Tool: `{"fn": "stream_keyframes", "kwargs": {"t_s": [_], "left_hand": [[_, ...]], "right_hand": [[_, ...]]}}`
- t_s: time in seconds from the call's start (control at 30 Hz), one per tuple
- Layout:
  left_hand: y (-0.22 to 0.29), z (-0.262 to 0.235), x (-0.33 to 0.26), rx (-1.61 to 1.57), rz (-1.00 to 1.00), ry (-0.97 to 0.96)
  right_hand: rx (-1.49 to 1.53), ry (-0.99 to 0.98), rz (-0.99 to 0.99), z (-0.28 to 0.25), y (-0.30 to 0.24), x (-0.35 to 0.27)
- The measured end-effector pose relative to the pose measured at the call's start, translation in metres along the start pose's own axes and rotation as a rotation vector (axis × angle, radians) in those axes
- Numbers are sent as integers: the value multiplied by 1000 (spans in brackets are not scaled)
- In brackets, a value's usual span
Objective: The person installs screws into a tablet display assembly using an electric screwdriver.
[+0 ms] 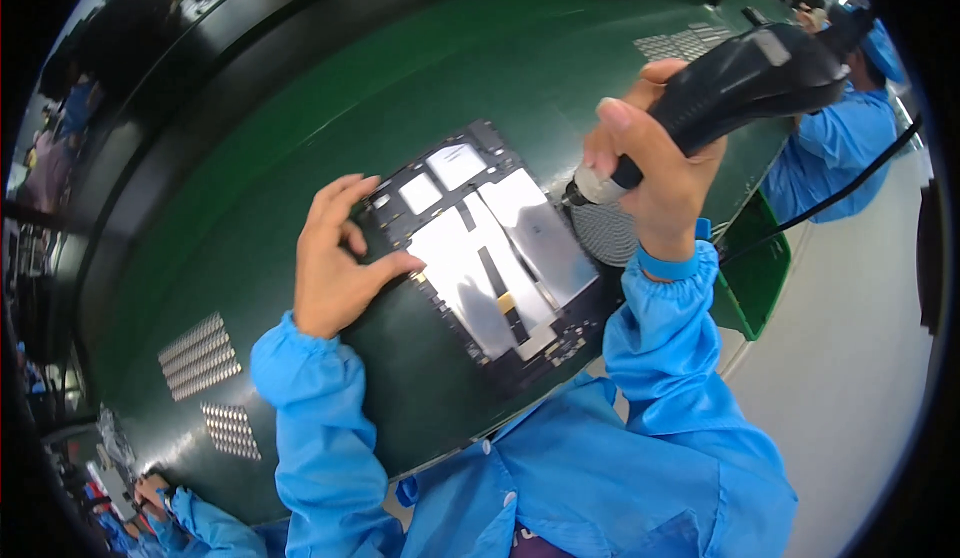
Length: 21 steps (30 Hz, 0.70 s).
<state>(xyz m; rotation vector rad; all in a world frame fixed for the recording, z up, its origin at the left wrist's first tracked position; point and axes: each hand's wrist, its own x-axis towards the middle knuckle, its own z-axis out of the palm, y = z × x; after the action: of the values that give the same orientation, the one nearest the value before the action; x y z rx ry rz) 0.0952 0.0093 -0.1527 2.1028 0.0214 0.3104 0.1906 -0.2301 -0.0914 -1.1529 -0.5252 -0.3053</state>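
An opened tablet [540, 238], with silver battery plates and dark circuit parts, lies at a slant on the green bench. My left hand [338, 258] grips its left edge, thumb on the lower side and fingertips at the upper corner, with the fingers curved apart. In my right hand [665, 173] is a black electric screwdriver [740, 83], wrapped by the fingers and pointing down to the left. Its pale nose and bit are near the tablet's right edge; whether the bit touches anything I cannot tell. Just under it sits a grey round ribbed dish [605, 233], partly hidden by my hand.
Rows of small metal parts [200, 356] lie on the green bench [300, 168] at left, with another batch [685, 40] at far right. A green bin [755, 283] stands beside the bench at right, near a black cable [850, 188]. Co-workers in blue sit at both ends.
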Motion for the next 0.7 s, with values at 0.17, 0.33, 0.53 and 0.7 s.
{"fn": "stream_keyframes", "kwargs": {"t_s": [0.17, 0.33, 0.53, 0.7], "left_hand": [[23, 24, -11, -69, 257, -19], [22, 39, -17, -201, 208, -91], [22, 36, -16, -162, 171, -83], [21, 36, -13, -173, 173, -115]], "right_hand": [[72, -183, -9, 35, -1, -10], [103, -273, 13, 54, 10, -18], [86, -283, 39, 60, 13, -23], [95, -287, 45, 62, 13, -24]]}}
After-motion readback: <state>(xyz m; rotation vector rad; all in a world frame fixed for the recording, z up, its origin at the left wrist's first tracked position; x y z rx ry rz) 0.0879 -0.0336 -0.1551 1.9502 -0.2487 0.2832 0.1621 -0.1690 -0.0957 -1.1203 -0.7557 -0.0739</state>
